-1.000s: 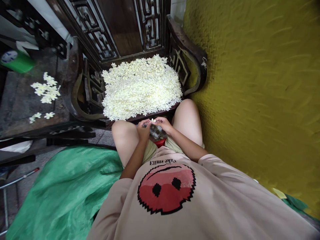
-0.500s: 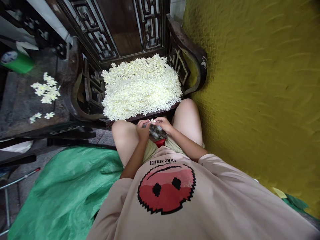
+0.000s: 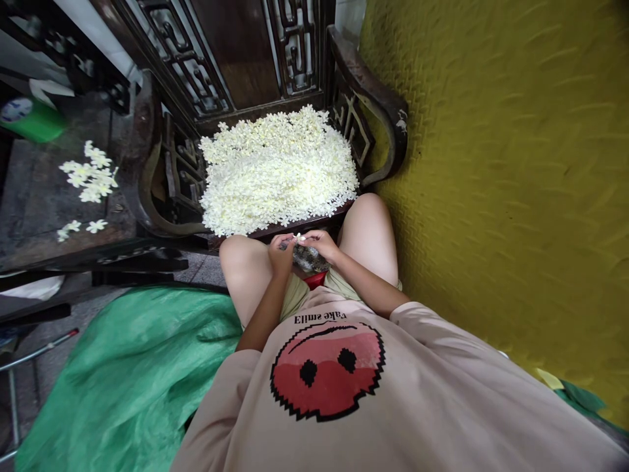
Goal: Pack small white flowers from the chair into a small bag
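Observation:
A small white flower (image 3: 299, 238) is pinched at the fingertips of both hands, between my knees. My left hand (image 3: 282, 254) has its fingers curled, thumb and forefinger meeting at the flower's left side. From the right, my right hand (image 3: 320, 245) holds the same flower with fingertips pressed together. Just beyond them, a thick spread of white flowers (image 3: 280, 174) covers the seat of a dark carved wooden chair (image 3: 248, 72). Below the hands is something patterned and partly hidden, with a bit of red (image 3: 315, 280) beside it.
On the left, a dark wooden table (image 3: 37, 196) bears some loose white flowers (image 3: 93, 174) and a green round container (image 3: 32, 119). A green plastic sheet (image 3: 142, 367) lies at lower left near a metal frame (image 3: 39, 352). A textured yellow surface (image 3: 501, 177) fills the right side.

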The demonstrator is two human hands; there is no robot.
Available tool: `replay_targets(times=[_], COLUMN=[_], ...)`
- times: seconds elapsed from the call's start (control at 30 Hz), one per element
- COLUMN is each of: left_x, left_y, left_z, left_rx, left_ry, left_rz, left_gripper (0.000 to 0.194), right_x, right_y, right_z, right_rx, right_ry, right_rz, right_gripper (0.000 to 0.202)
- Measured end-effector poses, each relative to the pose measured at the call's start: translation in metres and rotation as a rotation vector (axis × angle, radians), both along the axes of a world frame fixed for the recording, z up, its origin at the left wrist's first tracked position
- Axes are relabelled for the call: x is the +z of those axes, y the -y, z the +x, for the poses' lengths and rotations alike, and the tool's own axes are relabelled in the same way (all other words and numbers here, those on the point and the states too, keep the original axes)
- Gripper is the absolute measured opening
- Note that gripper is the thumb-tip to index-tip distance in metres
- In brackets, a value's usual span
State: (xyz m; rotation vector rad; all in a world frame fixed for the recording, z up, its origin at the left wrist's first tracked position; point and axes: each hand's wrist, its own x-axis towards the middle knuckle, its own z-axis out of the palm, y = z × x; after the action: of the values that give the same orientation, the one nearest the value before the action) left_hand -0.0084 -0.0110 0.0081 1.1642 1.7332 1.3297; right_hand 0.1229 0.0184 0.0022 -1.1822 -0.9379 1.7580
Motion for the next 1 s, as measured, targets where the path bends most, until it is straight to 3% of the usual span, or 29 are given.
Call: replay_targets(times=[1.0], left_x=[-0.0017], left_y=[-0.0015], left_z=[-0.0021], left_rx=[-0.045], left_ry=[0.036], left_rz=[-0.043], left_gripper=[0.015], right_x=[-0.0029], right_y=[-0.0001], right_z=[0.0006], right_rx=[0.003], right_ry=[-0.04], right_rz=[-0.013], right_gripper=[0.03])
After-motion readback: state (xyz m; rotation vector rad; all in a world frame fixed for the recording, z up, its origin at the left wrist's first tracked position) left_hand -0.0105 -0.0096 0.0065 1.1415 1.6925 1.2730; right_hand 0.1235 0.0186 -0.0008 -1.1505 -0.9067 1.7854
